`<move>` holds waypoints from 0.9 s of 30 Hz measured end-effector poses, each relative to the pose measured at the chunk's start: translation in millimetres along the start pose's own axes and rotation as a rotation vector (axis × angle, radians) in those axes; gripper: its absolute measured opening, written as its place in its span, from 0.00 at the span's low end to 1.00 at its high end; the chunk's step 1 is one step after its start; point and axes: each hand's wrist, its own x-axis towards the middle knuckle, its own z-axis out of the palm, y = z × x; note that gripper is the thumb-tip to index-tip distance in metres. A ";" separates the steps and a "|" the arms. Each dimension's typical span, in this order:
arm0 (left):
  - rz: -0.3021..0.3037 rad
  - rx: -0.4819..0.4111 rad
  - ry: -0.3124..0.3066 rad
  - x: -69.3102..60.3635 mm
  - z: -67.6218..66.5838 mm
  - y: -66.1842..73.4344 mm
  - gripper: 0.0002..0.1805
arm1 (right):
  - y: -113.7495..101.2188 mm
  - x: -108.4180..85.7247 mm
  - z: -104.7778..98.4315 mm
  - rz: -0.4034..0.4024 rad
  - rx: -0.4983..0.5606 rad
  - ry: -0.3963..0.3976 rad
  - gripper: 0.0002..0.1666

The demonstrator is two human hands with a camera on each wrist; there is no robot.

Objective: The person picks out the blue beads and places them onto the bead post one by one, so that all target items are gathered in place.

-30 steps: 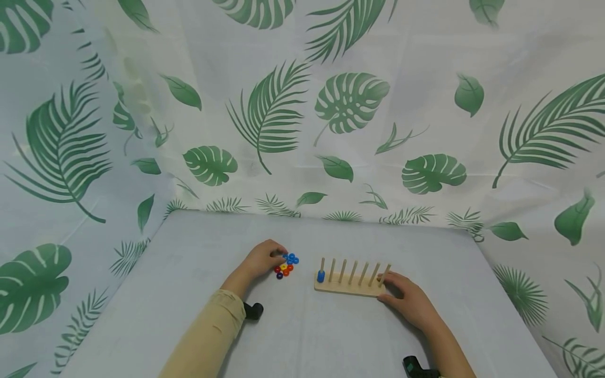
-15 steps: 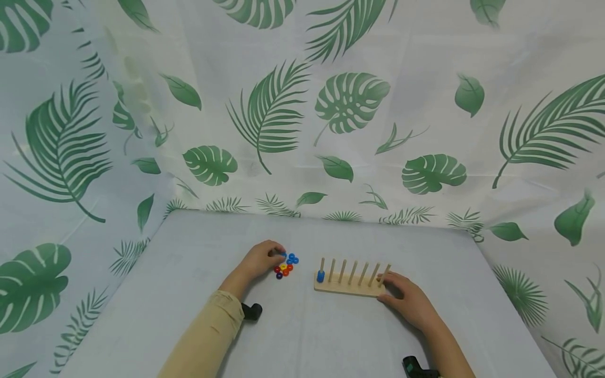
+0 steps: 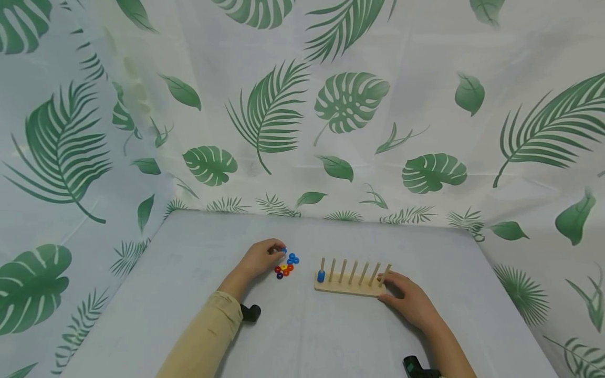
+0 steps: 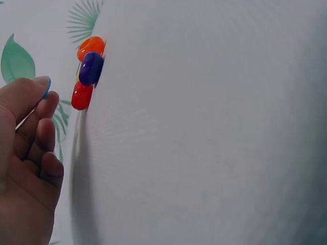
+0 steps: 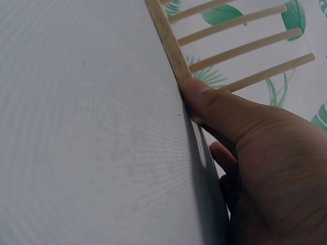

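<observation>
while a blue bead (image 3: 283, 250) was pinched by the left hand (image 3: 259, 259), the right end of a wooden stand (image 3: 347, 288) was gripped by the right hand (image 3: 413, 302). loose beads (image 3: 290, 268) in blue, yellow, orange, red and purple were gathered on the table (image 3: 302, 336), just beside the left hand and to the left of the stand. seven pegs (image 3: 353, 273) were carried in a row by the stand, and the leftmost peg (image 3: 323, 264) was ringed with blue at its base.

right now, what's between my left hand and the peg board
In the head view, loose beads lie beside the left hand, then bare white tabletop up to the peg board.
</observation>
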 end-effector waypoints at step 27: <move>0.221 -0.155 -0.010 -20.1 -3.6 77.1 0.11 | 0.2 -0.9 -1.7 -0.002 0.008 -0.004 0.32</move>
